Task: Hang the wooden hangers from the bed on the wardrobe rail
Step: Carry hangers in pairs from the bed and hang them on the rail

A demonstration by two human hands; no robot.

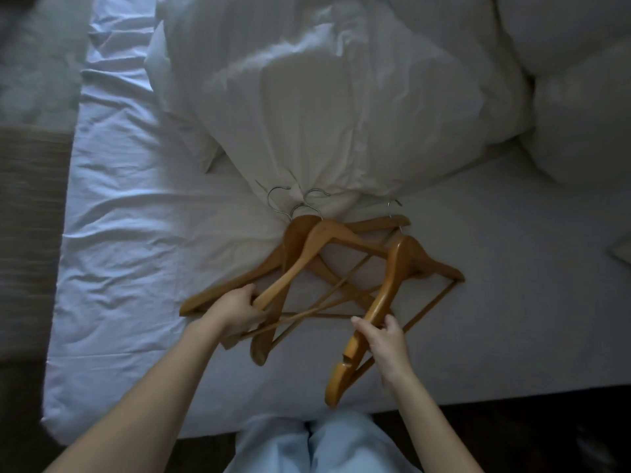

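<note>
View from above, looking down at a bed covered with a creased white sheet, in dim light. A tangle of several wooden hangers lies on the sheet near the bed's front edge, their arms and thin crossbars crossing over one another. Their metal hooks point away from the viewer and touch the lower edge of a rumpled white duvet, which is bunched up across the middle of the bed. Plump white pillows sit at the right.

Two bare forearms reach in from the bottom. The left hand is at the left side of the pile, its fingers curled round the end of one hanger's arm where several crossbars meet. The right hand pinches the lower arm of the rightmost hanger between thumb and fingers. This hanger stands steeply tilted, its hook end over the pile and its notched lower end reaching past the bed's near edge toward the viewer.

Below the hands, the person's legs in pale blue trousers stand against the bed's front edge. Dark floor shows on the right side.
</note>
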